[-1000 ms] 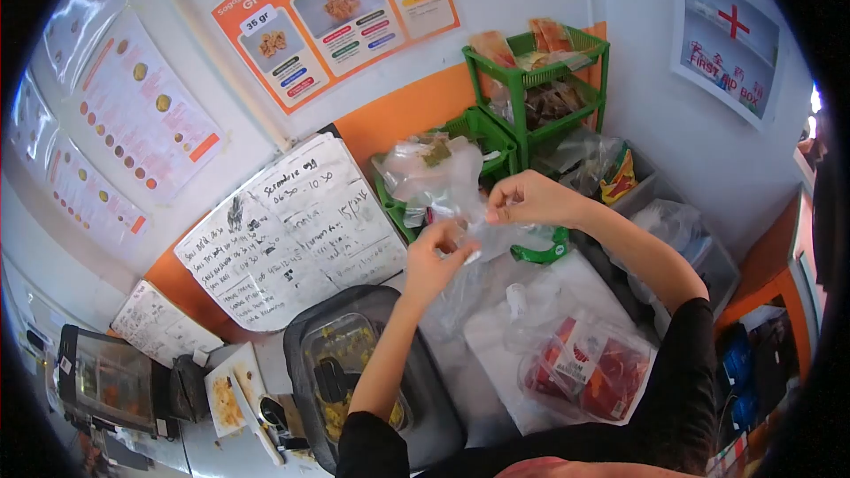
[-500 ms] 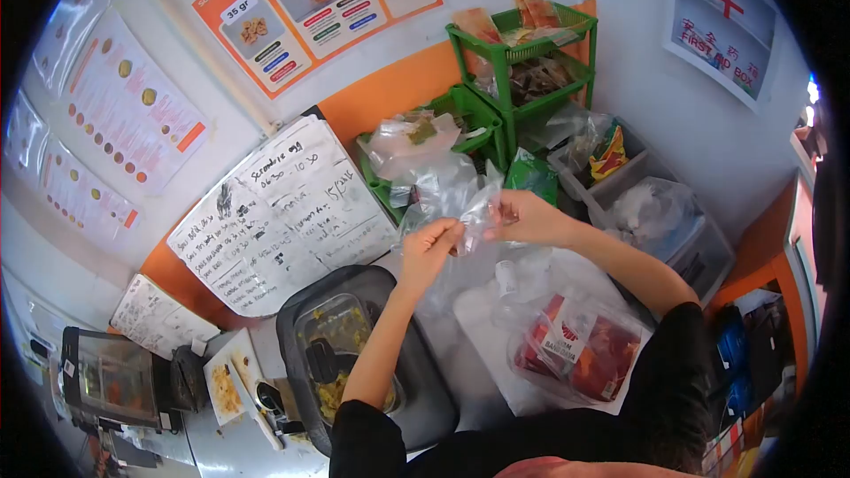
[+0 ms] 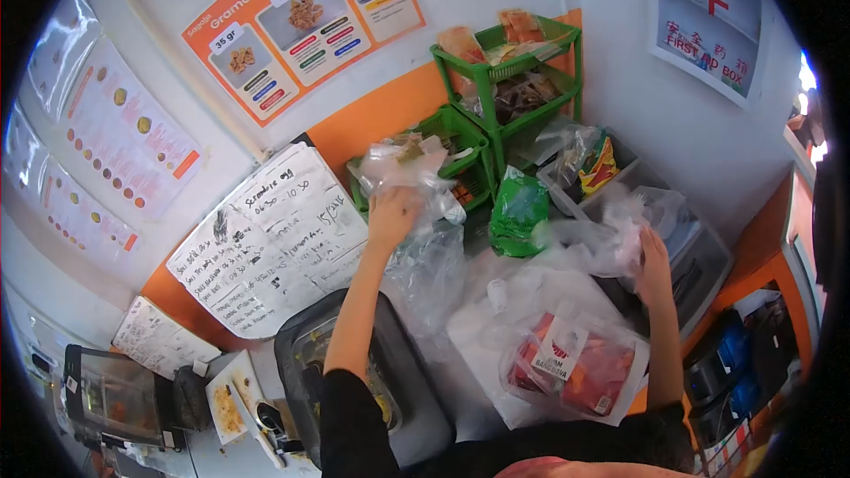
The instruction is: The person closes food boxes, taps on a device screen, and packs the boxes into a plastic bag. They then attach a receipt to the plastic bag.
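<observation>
My left hand (image 3: 396, 215) reaches to the green basket at the back, its curled fingers on a clear plastic bag (image 3: 403, 166) that is blurred. Off to the right, my right hand (image 3: 652, 261) grips another thin clear plastic bag (image 3: 620, 230), smeared by motion, beside the grey bins. Between my hands stand a green packet (image 3: 518, 212) and more loose clear plastic (image 3: 429, 270). Closer to me, a clear packet with red contents and a white label (image 3: 562, 350) lies on a white board (image 3: 478, 327).
A dark tub (image 3: 421, 389) with a lidded food container stands under my left forearm. A green tiered rack (image 3: 496, 80) holds packets. Grey bins (image 3: 611, 173) stand at right. A cutting board (image 3: 232, 398) and knife (image 3: 266, 443) lie at left.
My hands were together in the middle on clear plastic; they have moved apart, left to the green basket, right toward the bins with plastic. The green packet is now more exposed.
</observation>
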